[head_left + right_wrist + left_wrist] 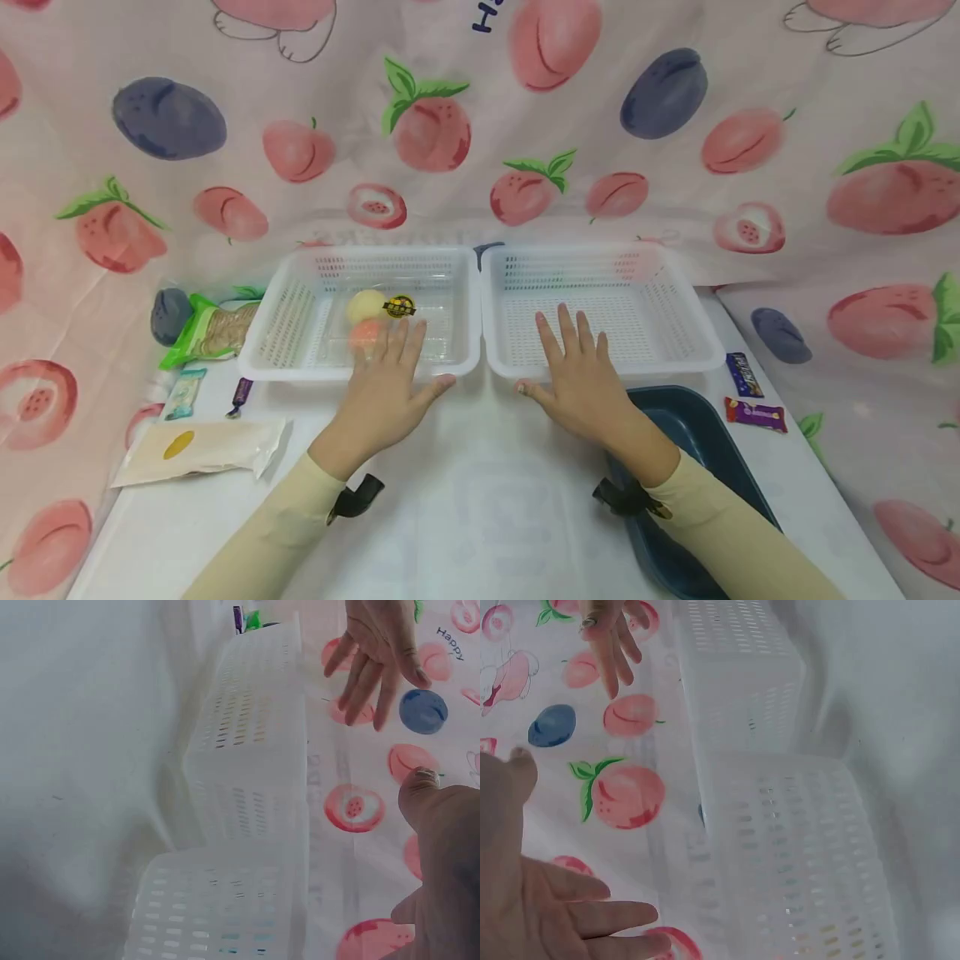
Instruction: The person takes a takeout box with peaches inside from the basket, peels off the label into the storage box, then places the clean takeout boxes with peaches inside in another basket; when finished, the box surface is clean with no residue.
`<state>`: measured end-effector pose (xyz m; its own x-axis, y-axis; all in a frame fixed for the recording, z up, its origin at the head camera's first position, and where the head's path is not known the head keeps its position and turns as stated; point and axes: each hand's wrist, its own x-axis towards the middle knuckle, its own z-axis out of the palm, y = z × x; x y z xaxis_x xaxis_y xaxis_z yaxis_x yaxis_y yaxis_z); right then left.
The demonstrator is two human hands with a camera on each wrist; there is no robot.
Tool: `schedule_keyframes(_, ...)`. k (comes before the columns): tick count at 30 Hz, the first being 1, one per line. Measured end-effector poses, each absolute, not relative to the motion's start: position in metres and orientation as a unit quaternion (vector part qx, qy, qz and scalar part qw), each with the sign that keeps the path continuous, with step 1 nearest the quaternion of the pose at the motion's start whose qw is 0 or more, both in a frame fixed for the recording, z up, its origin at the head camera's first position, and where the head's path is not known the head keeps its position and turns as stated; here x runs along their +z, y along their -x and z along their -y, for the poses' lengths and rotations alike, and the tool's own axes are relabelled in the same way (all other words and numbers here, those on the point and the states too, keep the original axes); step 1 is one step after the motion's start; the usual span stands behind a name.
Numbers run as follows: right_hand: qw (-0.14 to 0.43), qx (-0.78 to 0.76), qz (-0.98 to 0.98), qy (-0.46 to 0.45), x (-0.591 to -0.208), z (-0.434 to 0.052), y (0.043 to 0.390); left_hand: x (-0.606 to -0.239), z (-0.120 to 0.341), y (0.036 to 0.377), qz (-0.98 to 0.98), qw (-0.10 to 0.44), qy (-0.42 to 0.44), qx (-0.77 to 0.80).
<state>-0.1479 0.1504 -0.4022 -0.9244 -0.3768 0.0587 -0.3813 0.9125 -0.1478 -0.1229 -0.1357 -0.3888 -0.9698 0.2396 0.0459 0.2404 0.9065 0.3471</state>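
Note:
My left hand (386, 398) is spread flat, palm down, above the front rim of the left white basket (273, 321). Inside that basket lies a clear plastic tray (435, 321) with a pale yellow ball-shaped item (366, 306) and an orange-pink one (365, 333), the latter partly behind my fingers. My right hand (588, 387), fingers also straight and spread, hovers over the front of the right white basket (678, 321), whose perforated floor shows. Neither hand holds anything. In the left wrist view both hands appear raised higher than the basket walls (795, 825).
At left lie a green-edged food bag (217, 331), a teal packet (185, 393), a small purple candy (239, 397) and a cream pouch (202, 452). A dark blue tray (686, 417) sits under my right forearm. Two wrapped bars, blue (744, 374) and purple (756, 414), lie farther right.

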Motion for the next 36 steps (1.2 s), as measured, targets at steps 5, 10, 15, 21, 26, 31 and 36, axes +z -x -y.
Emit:
schedule_keyframes(5, 0.015, 0.112, 0.974, -0.198, -0.396, -0.145, 0.154, -0.389, 0.147, 0.115, 0.958, 0.033, 0.065, -0.276)
schedule_keyframes(10, 0.016, 0.155, 0.967, -0.203, -0.388, -0.137, 0.157, -0.397, 0.155, 0.111, 0.936, 0.058, 0.000, -0.348)
schedule_keyframes(15, 0.015, 0.192, 0.962, -0.192, -0.380, -0.126, 0.163, -0.405, 0.163, 0.112, 0.916, 0.076, -0.036, -0.392)
schedule_keyframes(21, 0.006, 0.240, 0.954, -0.178, -0.370, -0.113, 0.171, -0.419, 0.171, 0.118, 0.880, 0.007, -0.077, -0.469)
schedule_keyframes(26, -0.007, 0.285, 0.944, -0.163, -0.367, -0.100, 0.178, -0.434, 0.175, 0.121, 0.817, -0.041, -0.125, -0.561)
schedule_keyframes(31, -0.025, 0.316, 0.938, -0.142, -0.366, -0.089, 0.183, -0.444, 0.180, 0.121, 0.779, -0.077, -0.144, -0.605)
schedule_keyframes(36, -0.037, 0.341, 0.930, -0.135, -0.368, -0.081, 0.190, -0.455, 0.186, 0.125, 0.749, -0.106, -0.129, -0.641)
